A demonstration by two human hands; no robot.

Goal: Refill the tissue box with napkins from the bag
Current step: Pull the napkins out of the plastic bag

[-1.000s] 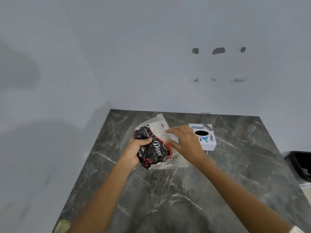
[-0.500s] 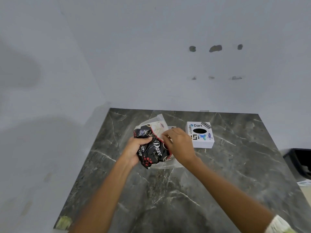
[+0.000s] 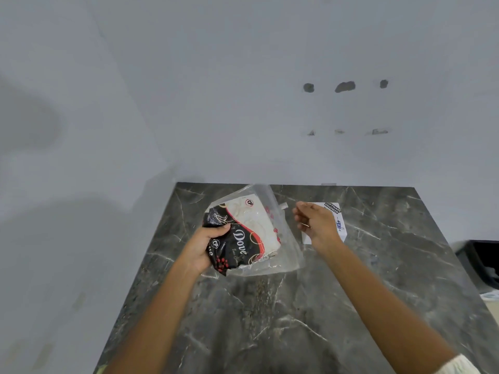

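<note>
Bag [image 3: 251,233], apparently napkins inside.

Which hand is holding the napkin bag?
The left hand grips the black end of the napkin bag. The right hand is off the bag, hovering in front of the white tissue box.

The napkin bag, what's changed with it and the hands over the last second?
The right hand has let go of the napkin bag and pulled away to the right, now covering part of the tissue box. The left hand still grips the bag's dark end. Box unmoved.
</note>
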